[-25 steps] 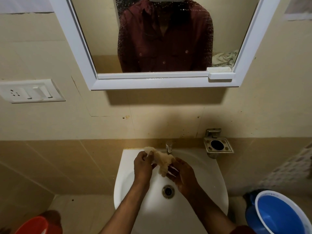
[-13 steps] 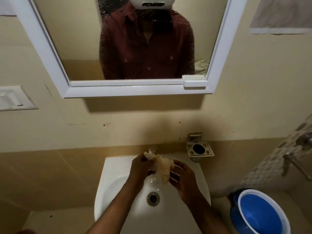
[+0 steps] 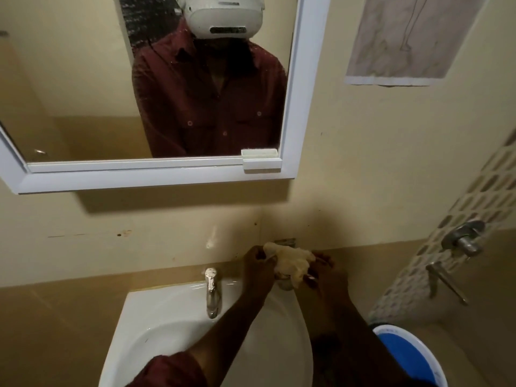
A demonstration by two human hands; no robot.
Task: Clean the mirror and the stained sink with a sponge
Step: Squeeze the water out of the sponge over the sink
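Sponge (image 3: 290, 265), wet-looking and crumpled, is held in closed grip between left hand (image 3: 258, 268) and right hand (image 3: 326, 277) beyond the sink (image 3: 156, 328) back-right corner; drips onto wall and floor are risked.

1. a pale, crumpled sponge (image 3: 290, 264) was held up beyond the sink's back right corner.
2. a white wall-mounted sink (image 3: 156, 328) sat below, its basin mostly bare.
3. a white-framed mirror (image 3: 83, 88) hung above, its glass speckled.

bucket (image 3: 402, 356) cut off — soap holder (image 3: 285, 242) mostly hidden
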